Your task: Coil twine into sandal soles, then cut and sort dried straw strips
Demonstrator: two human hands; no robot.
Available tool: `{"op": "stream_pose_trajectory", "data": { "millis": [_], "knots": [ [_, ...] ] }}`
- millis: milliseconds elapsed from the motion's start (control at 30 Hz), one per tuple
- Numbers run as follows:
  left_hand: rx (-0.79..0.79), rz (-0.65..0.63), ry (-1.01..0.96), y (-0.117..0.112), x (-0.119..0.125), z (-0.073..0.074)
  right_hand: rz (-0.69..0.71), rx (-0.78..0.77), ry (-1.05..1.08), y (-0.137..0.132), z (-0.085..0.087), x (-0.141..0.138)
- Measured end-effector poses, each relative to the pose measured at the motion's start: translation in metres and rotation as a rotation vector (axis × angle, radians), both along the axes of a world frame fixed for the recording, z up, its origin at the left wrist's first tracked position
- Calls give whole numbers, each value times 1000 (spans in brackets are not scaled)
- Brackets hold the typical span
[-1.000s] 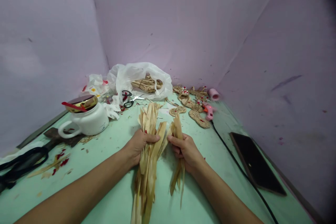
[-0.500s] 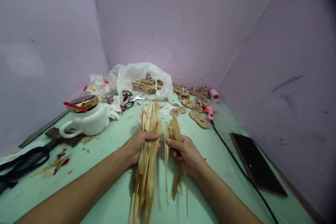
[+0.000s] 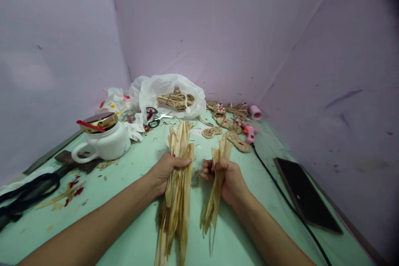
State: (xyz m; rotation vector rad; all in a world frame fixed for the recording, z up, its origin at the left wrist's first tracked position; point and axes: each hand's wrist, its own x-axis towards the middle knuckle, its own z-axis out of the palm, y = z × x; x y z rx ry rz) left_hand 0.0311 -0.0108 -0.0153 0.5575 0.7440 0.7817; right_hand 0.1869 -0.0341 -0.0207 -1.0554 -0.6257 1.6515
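My left hand (image 3: 165,172) is closed round a thick bundle of dried tan husk strips (image 3: 177,199), held upright over the pale green table (image 3: 124,216). A little to the right, my right hand (image 3: 229,176) grips a thinner bunch of the same strips (image 3: 215,199). The two bundles stand apart with a small gap between them. Both hang down past my wrists toward the table's near edge.
A white mug with a gold lid (image 3: 101,139) stands at left. A plastic bag of husks (image 3: 170,95), scissors (image 3: 154,120), woven straw pieces (image 3: 230,131) and a pink glue gun (image 3: 248,131) lie at the back. A dark flat slab (image 3: 304,195) and a black cord (image 3: 280,191) are at right.
My right hand has pulled its thinner bunch away to the right from the big bundle and tightened round it. The left hand has stayed almost still.
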Motion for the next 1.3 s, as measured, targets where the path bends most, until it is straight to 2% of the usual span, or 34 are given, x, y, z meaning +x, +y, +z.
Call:
{"op": "stream_pose_trajectory", "data": {
  "millis": [100, 300, 467, 567, 767, 933, 1033, 1300],
  "knots": [
    [-2, 18, 38, -1, 0, 1, -37, -42, -6, -2, -1, -5],
    [74, 11, 13, -3, 2, -1, 86, 26, -123, -9, -3, -15],
    [79, 59, 78, -4, 4, -1, 47, -20, -226, -7, -6, -14],
    [80, 40, 72, -3, 3, -1, 50, 2, -212, -4, -7, -12],
    [127, -125, 17, -3, 0, -1, 55, 22, -155, -4, -6, -11],
    [135, -59, 61, -3, 2, -5, 172, 34, -44, -7, -7, -11],
    [126, -4, 92, -4, 4, -4, 164, 50, -38, -9, -7, -13],
    [66, -7, 33, -2, 4, 1, 143, -29, 71, -4, -5, -9]
  ]
}}
